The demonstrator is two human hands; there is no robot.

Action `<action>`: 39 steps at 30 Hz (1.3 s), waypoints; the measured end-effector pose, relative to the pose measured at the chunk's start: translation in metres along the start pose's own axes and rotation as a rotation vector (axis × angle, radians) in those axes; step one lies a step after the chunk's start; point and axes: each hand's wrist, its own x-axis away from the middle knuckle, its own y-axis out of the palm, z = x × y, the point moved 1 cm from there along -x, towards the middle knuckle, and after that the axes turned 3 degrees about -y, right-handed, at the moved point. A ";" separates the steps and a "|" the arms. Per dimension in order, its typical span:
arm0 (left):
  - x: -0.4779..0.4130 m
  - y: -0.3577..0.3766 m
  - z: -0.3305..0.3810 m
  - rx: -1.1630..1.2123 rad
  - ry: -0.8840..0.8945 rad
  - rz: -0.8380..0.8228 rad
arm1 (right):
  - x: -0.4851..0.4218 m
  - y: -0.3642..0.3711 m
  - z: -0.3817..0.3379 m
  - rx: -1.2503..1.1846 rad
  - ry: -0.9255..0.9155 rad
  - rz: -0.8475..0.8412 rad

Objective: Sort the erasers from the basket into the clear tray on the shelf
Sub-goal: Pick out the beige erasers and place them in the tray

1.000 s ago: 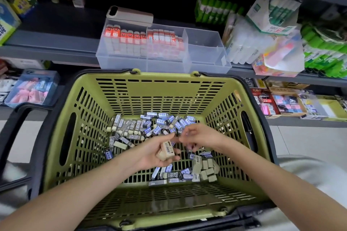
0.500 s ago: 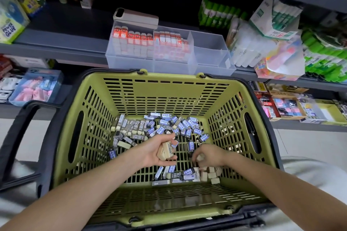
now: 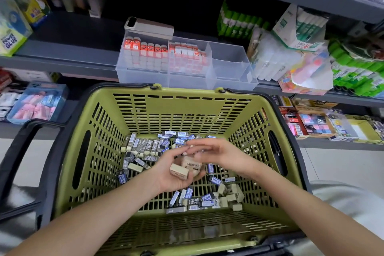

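Cupping a few beige erasers (image 3: 180, 171) in my upturned left hand (image 3: 166, 167), fingers curled up round them, I have my right hand (image 3: 217, 151) just above that palm with its fingertips drawn together. The blur there hides whether it pinches another piece, so I cannot tell. Both hands hang inside the green basket (image 3: 187, 114), whose floor carries the rest: a heap of sleeved erasers (image 3: 145, 147) toward the far wall and bare beige blocks (image 3: 230, 195) near the right front. The clear tray (image 3: 187, 82) sits on the shelf (image 3: 62, 62) just beyond the basket's far rim, its left and middle compartments stacked with orange-labelled erasers (image 3: 149, 48). I judge these pieces light, small and slightly yielding. They look rubbery enough not to slip from skin, yet easy to spill from a loose palm, and the paper sleeves may slide off if pulled by an end. Taking each by its long flat faces between thumb and forefinger looks the surest hold, and a closed, cupped palm seems best for carrying several up to the tray.
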 end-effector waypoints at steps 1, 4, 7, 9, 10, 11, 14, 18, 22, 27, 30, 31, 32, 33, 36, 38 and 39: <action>0.000 0.001 0.000 -0.011 -0.001 0.013 | 0.000 -0.008 0.006 0.029 0.033 0.023; 0.001 0.002 0.002 -0.062 0.011 0.052 | 0.002 -0.025 0.044 0.665 0.276 -0.231; 0.001 0.004 0.003 -0.096 0.008 0.050 | 0.013 -0.023 0.091 0.981 0.467 -0.470; 0.003 0.005 0.003 -0.100 0.006 0.009 | 0.015 -0.018 0.105 1.082 0.379 -0.476; 0.004 0.006 0.003 -0.109 0.012 -0.016 | 0.015 -0.016 0.109 1.153 0.331 -0.496; 0.005 0.007 0.003 -0.128 0.022 -0.039 | 0.014 -0.015 0.111 1.216 0.302 -0.518; 0.008 0.010 0.004 -0.176 0.055 -0.079 | 0.013 -0.017 0.115 1.267 0.285 -0.569; 0.009 0.014 0.007 -0.153 0.109 -0.066 | 0.015 -0.020 0.115 1.215 0.373 -0.587; 0.008 0.015 0.011 -0.093 0.159 -0.021 | 0.016 -0.018 0.118 1.289 0.363 -0.606; 0.007 0.014 0.013 -0.078 0.178 -0.020 | 0.014 -0.026 0.117 1.149 0.339 -0.514; 0.008 0.015 0.013 -0.068 0.192 0.002 | 0.010 -0.032 0.115 1.029 0.387 -0.425; 0.008 0.015 0.013 -0.073 0.196 0.009 | 0.009 -0.033 0.114 1.000 0.405 -0.421; 0.009 0.015 0.013 -0.078 0.198 0.011 | 0.009 -0.033 0.113 0.971 0.416 -0.417; 0.009 0.015 0.014 -0.081 0.200 0.012 | 0.007 -0.033 0.112 0.933 0.419 -0.403; 0.011 0.016 0.015 -0.105 0.200 0.019 | 0.004 -0.036 0.108 0.795 0.408 -0.320; 0.011 0.015 0.016 -0.142 0.200 0.048 | 0.003 -0.037 0.105 0.742 0.422 -0.301; 0.011 0.014 0.017 -0.179 0.196 0.066 | 0.003 -0.038 0.104 0.713 0.428 -0.298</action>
